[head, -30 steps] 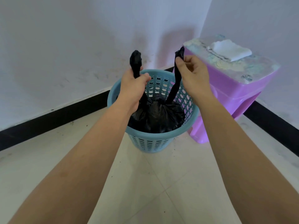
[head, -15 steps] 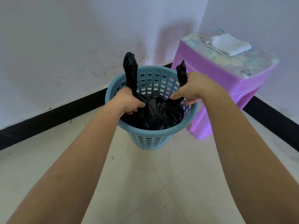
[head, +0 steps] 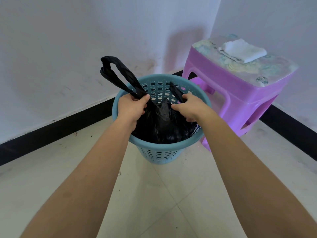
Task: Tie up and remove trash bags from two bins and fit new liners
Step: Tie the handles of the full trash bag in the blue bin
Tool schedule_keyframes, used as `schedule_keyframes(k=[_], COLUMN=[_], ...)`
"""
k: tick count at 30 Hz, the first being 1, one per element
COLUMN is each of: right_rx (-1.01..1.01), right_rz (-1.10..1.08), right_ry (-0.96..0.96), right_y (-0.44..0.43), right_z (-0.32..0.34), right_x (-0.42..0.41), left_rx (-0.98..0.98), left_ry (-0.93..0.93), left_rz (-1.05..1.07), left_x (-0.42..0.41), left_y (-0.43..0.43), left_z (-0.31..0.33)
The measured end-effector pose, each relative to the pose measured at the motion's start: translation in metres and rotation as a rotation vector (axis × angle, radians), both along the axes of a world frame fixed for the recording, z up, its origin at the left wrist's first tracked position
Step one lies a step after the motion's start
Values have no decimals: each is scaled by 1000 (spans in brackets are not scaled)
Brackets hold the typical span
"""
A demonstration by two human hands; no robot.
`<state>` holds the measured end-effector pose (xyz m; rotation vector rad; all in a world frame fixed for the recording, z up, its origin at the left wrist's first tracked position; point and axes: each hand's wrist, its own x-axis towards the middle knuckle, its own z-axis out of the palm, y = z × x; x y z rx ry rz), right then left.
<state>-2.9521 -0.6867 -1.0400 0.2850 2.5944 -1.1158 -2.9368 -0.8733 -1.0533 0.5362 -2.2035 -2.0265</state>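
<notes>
A black trash bag [head: 161,127] sits inside a light blue perforated bin [head: 159,153] on the tiled floor in the room's corner. My left hand [head: 131,107] grips the bag's left handle [head: 116,74] low down, and its long loop stands up above the rim. My right hand [head: 190,107] holds the shorter right handle [head: 176,91] just above the bag's bunched neck. Both hands are over the bin's mouth, close together.
A purple plastic stool [head: 240,93] stands right of the bin against the wall, with a folded white cloth [head: 243,50] on its patterned top. White walls with a black skirting [head: 51,131] meet behind the bin. Pale floor tiles stretch toward me.
Both hands have come down from above the bin to its mouth and moved closer together. The handles, stretched upright before, now hang slacker, and the left one shows as an open loop.
</notes>
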Motion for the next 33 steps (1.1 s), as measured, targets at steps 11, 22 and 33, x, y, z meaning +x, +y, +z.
schedule_keyframes(k=[11,22,33], right_rx=[53,-394,-430], right_rz=[351,136,-146], right_ry=[138,-12,455], right_y=[-12,10,18], right_z=[-20,-8,12], right_x=[-3,-8,-10], left_rx=[13,22,38], left_ry=[43,51,8], left_rz=[18,-87,-298], left_x=[-2,-2,-11], left_y=[4,3,9], left_z=[1,0,7])
